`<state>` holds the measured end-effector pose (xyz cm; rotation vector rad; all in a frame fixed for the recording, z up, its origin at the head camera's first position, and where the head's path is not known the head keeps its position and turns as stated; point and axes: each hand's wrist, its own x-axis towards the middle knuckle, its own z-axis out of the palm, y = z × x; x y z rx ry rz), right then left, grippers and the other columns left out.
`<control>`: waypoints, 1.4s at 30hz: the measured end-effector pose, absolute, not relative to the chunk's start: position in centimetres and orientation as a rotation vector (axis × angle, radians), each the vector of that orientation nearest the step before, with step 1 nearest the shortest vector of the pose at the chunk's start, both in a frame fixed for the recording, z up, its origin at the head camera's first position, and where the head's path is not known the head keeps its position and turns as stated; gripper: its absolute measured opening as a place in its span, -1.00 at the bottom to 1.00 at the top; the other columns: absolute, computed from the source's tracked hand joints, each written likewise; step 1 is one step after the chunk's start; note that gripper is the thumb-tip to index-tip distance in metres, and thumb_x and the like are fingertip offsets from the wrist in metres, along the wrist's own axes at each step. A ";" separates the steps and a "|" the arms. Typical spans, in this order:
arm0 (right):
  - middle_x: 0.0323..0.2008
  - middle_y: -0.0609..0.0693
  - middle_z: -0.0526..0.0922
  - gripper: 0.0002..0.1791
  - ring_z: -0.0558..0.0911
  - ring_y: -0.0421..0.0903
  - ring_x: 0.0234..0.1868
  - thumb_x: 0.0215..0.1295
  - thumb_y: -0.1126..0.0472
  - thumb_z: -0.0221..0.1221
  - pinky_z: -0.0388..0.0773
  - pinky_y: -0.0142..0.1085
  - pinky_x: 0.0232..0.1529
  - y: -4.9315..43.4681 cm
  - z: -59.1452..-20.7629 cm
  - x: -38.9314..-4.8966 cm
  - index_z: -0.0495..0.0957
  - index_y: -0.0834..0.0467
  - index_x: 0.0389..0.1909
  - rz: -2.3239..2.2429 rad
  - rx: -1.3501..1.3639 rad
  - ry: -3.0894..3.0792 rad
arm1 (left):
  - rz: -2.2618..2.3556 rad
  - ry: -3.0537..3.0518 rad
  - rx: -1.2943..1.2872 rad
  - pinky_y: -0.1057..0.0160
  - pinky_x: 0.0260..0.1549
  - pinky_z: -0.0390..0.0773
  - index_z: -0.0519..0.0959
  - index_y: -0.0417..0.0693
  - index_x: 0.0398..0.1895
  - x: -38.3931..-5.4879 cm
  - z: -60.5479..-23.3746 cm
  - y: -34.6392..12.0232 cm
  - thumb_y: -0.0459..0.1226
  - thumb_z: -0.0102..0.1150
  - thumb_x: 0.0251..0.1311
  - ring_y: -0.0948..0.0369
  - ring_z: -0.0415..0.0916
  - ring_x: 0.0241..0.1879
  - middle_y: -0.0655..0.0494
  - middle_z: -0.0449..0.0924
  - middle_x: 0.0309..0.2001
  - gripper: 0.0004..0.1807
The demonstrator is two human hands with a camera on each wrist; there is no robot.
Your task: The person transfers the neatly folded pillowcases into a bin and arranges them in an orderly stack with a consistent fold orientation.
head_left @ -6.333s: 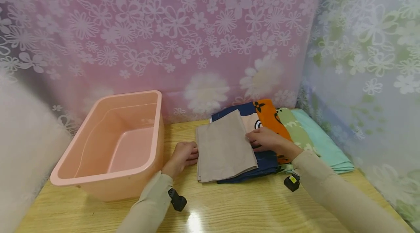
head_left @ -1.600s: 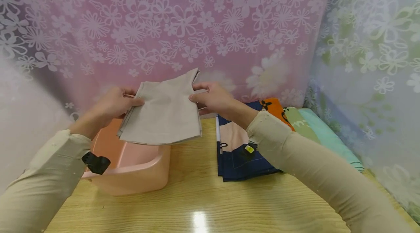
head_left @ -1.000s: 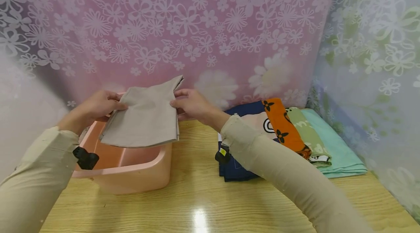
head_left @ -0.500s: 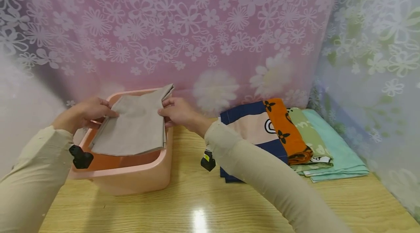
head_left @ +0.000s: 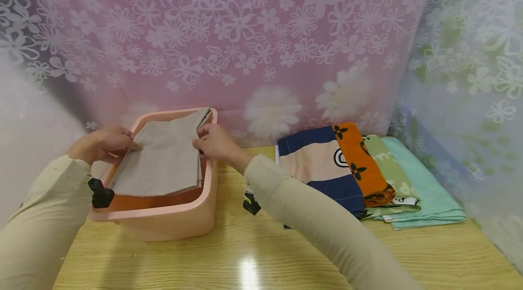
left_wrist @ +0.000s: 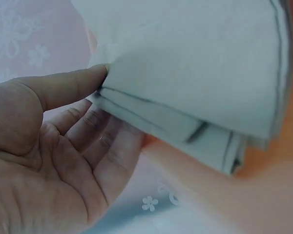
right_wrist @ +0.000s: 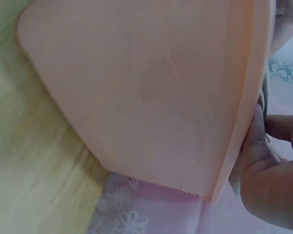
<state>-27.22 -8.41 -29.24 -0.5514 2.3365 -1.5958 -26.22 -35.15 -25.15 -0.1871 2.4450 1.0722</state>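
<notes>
Beige folded cloth (head_left: 163,158) lies between both pinching hands (head_left: 105,143) (head_left: 217,143).

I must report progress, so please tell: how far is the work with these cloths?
Done: the grey cloth looks folded and at the mouth of the pink tub. In hand: the left hand and right hand pinch its edges. Probably left: releasing it, perhaps the other folded cloths on the table.

One tub (head_left: 167,227) — perhaps five cloths (head_left: 163,158)
</notes>
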 end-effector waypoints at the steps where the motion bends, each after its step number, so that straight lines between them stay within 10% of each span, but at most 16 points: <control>1: -0.21 0.10 0.66 -0.65 0.66 -0.14 -0.41 0.38 0.27 0.11 0.59 -0.38 -0.38 -8.5 -29.2 -27.2 0.44 0.30 0.13 -1.553 -0.583 2.380 | 1.064 2.450 -0.185 0.20 -0.39 0.57 0.47 -0.19 -0.32 -26.2 -25.2 -35.2 -0.26 0.08 0.32 0.21 0.51 -0.44 0.12 0.53 -0.50 -0.85; 33: -0.64 -0.12 0.46 -0.84 0.41 -0.30 -0.68 0.41 0.20 0.08 0.33 -0.50 -0.64 -9.7 -29.4 -26.1 0.57 0.18 -0.14 -1.166 -0.724 2.793 | 1.044 2.521 -0.156 0.22 -0.45 0.51 0.42 -0.12 -0.46 -25.3 -25.5 -36.0 -0.30 0.11 0.31 0.24 0.32 -0.53 0.16 0.27 -0.62 -0.82; 42: -0.24 -0.08 0.67 -0.74 0.55 -0.27 -0.35 0.39 0.14 0.08 0.47 -0.48 -0.34 -8.9 -29.2 -26.0 0.65 0.14 -0.07 -1.155 -0.766 2.808 | 1.097 2.512 -0.120 0.15 -0.26 0.63 0.32 -0.52 0.11 -25.3 -25.7 -35.1 -0.27 0.04 0.35 0.21 0.60 -0.32 0.11 0.61 -0.33 -0.54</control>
